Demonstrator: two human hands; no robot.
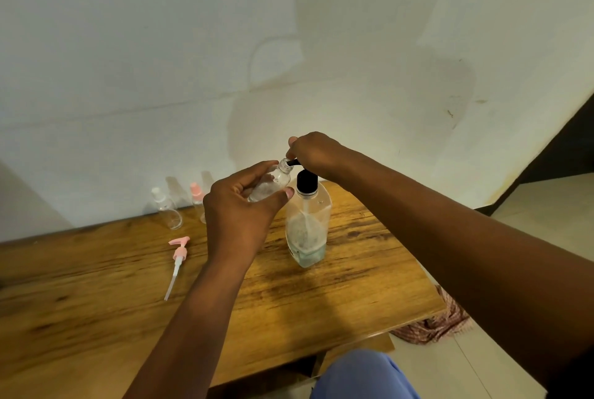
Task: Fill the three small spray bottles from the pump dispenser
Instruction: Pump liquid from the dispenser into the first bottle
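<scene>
My left hand [239, 205] grips a small clear spray bottle [273, 181] with no cap, tilted, its open neck touching the black spout of the pump dispenser [308, 225]. The dispenser is a tall clear bottle with a black pump, standing on the wooden table [96, 302], with a little pale liquid at its bottom. My right hand [313, 152] rests on top of the pump head, fingers curled over it. Two more small clear bottles stand by the wall: one with a white cap [167, 210], one with a pink cap [197, 199], partly hidden by my left hand.
A pink spray pump head with its long tube [177, 262] lies loose on the table left of my left arm. The white wall runs right behind the table. A patterned cloth [440, 321] lies on the tiled floor by the table's right edge.
</scene>
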